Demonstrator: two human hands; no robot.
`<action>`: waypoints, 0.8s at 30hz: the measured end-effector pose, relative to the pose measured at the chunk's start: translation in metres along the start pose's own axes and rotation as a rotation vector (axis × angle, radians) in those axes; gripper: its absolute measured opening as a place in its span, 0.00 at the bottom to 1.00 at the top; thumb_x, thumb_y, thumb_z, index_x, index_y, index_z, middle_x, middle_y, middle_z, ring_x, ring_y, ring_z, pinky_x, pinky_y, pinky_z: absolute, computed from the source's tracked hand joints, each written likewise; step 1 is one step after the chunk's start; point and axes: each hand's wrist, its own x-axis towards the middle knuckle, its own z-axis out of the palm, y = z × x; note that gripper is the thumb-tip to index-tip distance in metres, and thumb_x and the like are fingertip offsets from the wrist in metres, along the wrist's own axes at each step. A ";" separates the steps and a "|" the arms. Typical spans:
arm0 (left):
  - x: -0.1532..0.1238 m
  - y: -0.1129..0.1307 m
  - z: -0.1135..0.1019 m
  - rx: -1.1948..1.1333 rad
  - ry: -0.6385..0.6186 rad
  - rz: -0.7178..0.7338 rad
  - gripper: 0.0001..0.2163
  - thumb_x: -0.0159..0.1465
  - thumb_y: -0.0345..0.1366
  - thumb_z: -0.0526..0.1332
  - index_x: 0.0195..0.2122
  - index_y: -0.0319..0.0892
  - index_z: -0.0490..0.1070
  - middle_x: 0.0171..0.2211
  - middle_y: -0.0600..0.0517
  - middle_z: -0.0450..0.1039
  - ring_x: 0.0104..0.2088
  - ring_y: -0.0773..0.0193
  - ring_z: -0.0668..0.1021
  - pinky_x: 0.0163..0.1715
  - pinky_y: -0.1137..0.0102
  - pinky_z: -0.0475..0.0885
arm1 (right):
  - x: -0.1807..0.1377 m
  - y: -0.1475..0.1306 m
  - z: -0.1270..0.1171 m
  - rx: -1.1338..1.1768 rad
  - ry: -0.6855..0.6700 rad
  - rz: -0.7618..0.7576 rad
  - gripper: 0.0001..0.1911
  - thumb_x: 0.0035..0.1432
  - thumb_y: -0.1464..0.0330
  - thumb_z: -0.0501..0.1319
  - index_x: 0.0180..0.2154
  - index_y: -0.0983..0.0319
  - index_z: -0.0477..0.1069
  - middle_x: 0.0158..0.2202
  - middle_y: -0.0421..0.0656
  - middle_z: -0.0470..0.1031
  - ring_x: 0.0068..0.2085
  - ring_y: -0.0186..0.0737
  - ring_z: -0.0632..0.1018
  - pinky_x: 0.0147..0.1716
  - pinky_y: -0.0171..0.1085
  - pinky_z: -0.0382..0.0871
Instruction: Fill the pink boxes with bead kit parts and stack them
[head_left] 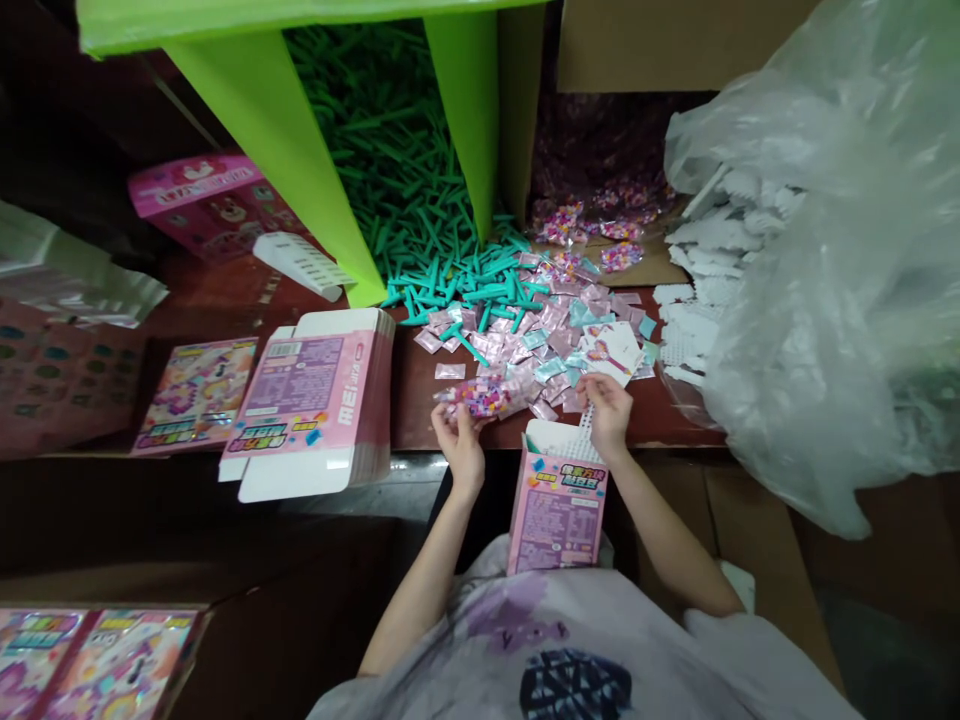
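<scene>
My left hand pinches a clear bag of colourful beads at the table's front edge. My right hand is closed on a white dotted pegboard sheet, whose lower end is inside the open top of a pink and purple box. That box stands upright against my body. A white printed card shows just beyond my right fingertips; whether they touch it I cannot tell. Small pink sachets and green T-shaped tools lie heaped past my hands.
Flat unfolded boxes are stacked at left, beside a finished-looking printed pack. A green bin spills the tools. A carton holds more bead bags. White pegboards sit in a plastic bag at right. Packs fill a carton, lower left.
</scene>
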 end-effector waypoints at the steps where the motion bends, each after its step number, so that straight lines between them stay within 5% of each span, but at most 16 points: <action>1: -0.004 0.000 -0.003 0.057 -0.014 0.026 0.18 0.62 0.48 0.56 0.47 0.46 0.56 0.42 0.50 0.67 0.38 0.66 0.76 0.40 0.67 0.74 | -0.008 0.003 -0.007 -0.063 -0.120 0.063 0.12 0.53 0.59 0.62 0.32 0.62 0.71 0.24 0.38 0.71 0.21 0.31 0.69 0.23 0.34 0.63; 3: -0.012 0.007 -0.003 0.206 -0.099 0.138 0.16 0.61 0.44 0.58 0.47 0.44 0.59 0.44 0.48 0.68 0.42 0.63 0.75 0.45 0.66 0.72 | -0.026 0.004 -0.023 -0.205 -0.326 0.144 0.13 0.54 0.58 0.61 0.33 0.61 0.73 0.27 0.41 0.75 0.28 0.38 0.75 0.31 0.38 0.68; 5: -0.021 0.020 0.004 0.353 -0.366 0.247 0.14 0.60 0.40 0.59 0.46 0.43 0.63 0.43 0.48 0.70 0.43 0.63 0.75 0.46 0.67 0.70 | -0.046 0.002 -0.040 -0.365 -0.378 0.146 0.14 0.56 0.56 0.59 0.35 0.59 0.74 0.34 0.45 0.78 0.37 0.45 0.78 0.39 0.44 0.70; 7: -0.029 0.030 0.016 0.446 -0.731 0.283 0.13 0.60 0.38 0.59 0.45 0.42 0.66 0.40 0.48 0.73 0.40 0.63 0.75 0.44 0.69 0.71 | -0.063 0.002 -0.057 -0.564 -0.215 0.075 0.14 0.57 0.56 0.56 0.38 0.57 0.74 0.38 0.46 0.78 0.41 0.49 0.78 0.44 0.47 0.69; 9: -0.031 0.033 0.029 0.485 -0.926 0.302 0.14 0.61 0.39 0.58 0.47 0.40 0.67 0.41 0.46 0.73 0.39 0.63 0.75 0.42 0.70 0.70 | -0.074 0.005 -0.072 -0.710 -0.071 -0.003 0.15 0.59 0.56 0.52 0.40 0.55 0.72 0.37 0.48 0.78 0.40 0.52 0.78 0.43 0.48 0.69; 15: -0.025 0.014 0.027 0.575 -0.962 0.247 0.19 0.60 0.37 0.56 0.52 0.37 0.64 0.34 0.49 0.73 0.30 0.66 0.73 0.33 0.73 0.68 | -0.094 0.021 -0.092 -1.011 -0.016 -0.276 0.11 0.57 0.57 0.54 0.36 0.53 0.71 0.35 0.49 0.77 0.38 0.55 0.77 0.45 0.52 0.68; 20: -0.011 0.025 0.015 0.573 -0.996 0.262 0.14 0.58 0.34 0.57 0.44 0.37 0.69 0.31 0.52 0.72 0.30 0.68 0.71 0.33 0.75 0.66 | -0.113 0.035 -0.069 -0.737 0.118 -0.193 0.10 0.57 0.60 0.56 0.36 0.57 0.69 0.36 0.49 0.75 0.39 0.50 0.76 0.42 0.48 0.70; 24: 0.011 0.045 0.022 0.760 -1.164 0.272 0.11 0.56 0.31 0.56 0.39 0.37 0.74 0.24 0.55 0.69 0.25 0.69 0.68 0.29 0.75 0.63 | -0.110 0.042 -0.048 -0.612 0.125 -0.178 0.09 0.56 0.62 0.59 0.38 0.59 0.69 0.35 0.45 0.73 0.38 0.44 0.75 0.42 0.44 0.70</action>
